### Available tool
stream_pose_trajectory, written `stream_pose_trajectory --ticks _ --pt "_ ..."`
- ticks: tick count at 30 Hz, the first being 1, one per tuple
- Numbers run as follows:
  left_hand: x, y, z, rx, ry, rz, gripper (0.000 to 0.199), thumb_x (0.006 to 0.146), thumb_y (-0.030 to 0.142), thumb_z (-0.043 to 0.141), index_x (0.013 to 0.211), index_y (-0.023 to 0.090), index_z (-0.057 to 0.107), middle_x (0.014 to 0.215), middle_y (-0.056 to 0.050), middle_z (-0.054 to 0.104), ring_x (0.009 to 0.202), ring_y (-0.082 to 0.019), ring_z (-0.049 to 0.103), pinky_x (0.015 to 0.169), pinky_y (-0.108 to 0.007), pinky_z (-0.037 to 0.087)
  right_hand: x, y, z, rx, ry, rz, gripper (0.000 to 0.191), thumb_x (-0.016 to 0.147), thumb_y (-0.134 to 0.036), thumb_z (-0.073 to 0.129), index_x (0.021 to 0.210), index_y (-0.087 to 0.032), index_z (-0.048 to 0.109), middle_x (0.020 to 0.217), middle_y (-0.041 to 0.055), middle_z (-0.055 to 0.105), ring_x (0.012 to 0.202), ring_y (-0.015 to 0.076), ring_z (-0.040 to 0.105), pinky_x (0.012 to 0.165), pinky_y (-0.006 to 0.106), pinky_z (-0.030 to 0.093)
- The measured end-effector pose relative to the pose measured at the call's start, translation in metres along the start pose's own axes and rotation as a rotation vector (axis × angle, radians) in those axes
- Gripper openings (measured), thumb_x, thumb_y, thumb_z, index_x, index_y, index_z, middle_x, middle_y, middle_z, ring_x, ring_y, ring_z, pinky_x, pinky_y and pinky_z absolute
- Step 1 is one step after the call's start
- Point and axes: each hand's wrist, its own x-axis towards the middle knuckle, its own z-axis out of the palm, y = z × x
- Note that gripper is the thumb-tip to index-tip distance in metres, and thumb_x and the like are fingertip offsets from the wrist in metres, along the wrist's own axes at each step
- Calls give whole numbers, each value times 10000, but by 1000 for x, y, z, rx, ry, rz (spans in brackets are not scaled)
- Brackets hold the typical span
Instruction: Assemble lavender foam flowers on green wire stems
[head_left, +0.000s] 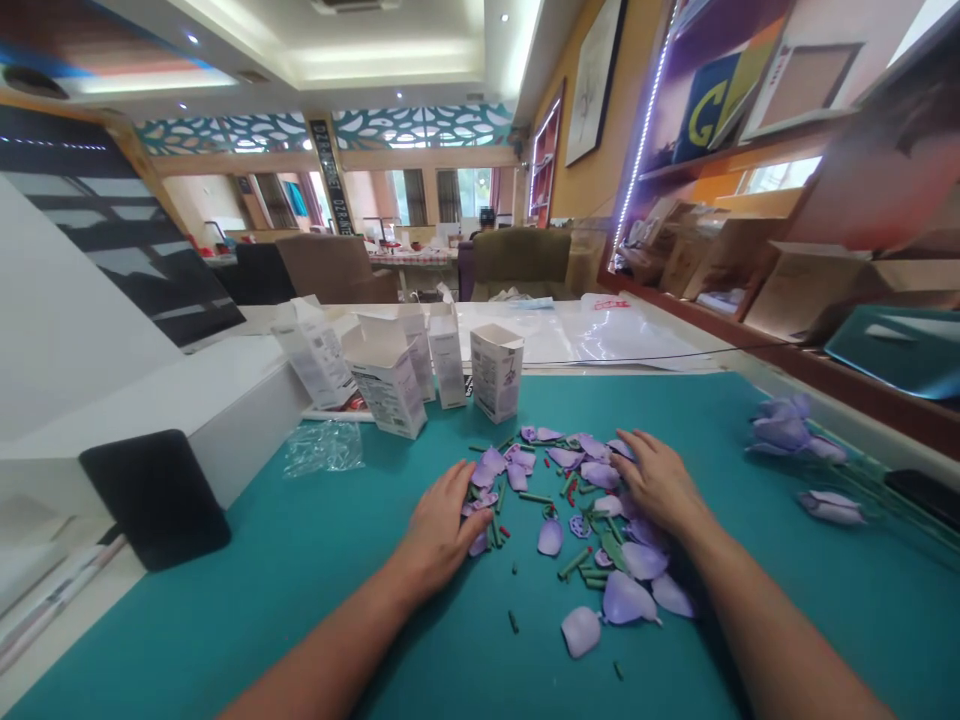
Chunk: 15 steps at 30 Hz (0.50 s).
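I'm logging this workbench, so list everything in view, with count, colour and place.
mat: one, teal, tabletop
petals: many, purple, between and around hands
stem pieces: many, green, among petals
bits: several, red, among petals
boxes: five, white, mat's far edge
wrap: clear, left of boxes
panel: one, black, left
flower: one, purple, right
cartons: several, brown, right shelf
chairs: several, brown and dark, background
small background items: too blurred to count
left hand: one, bare, pile's left
right hand: one, bare, pile's right

Orange wall [559, 195], curtained windows [474, 192] behind.
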Motion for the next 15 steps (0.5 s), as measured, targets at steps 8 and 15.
stream_pose_trajectory --ticks 8,15 --pt "-1 8 7 -33 -129 103 637 899 476 424 1452 210 254 1506 -104 298 1374 -270 279 1129 -493 213 -4 -2 23 116 -96 -25 444 898 -402 377 1220 -179 588 1256 147 589 1192 282 508 999 464 392" --pt "-9 26 7 87 -126 127 698 889 549 395 1462 185 235 1527 -121 237 1402 -293 189 1121 -529 202 -2 -13 4 203 -78 -86 422 904 -414 396 1215 -207 595 1268 93 592 1208 231 499 1044 401 365"
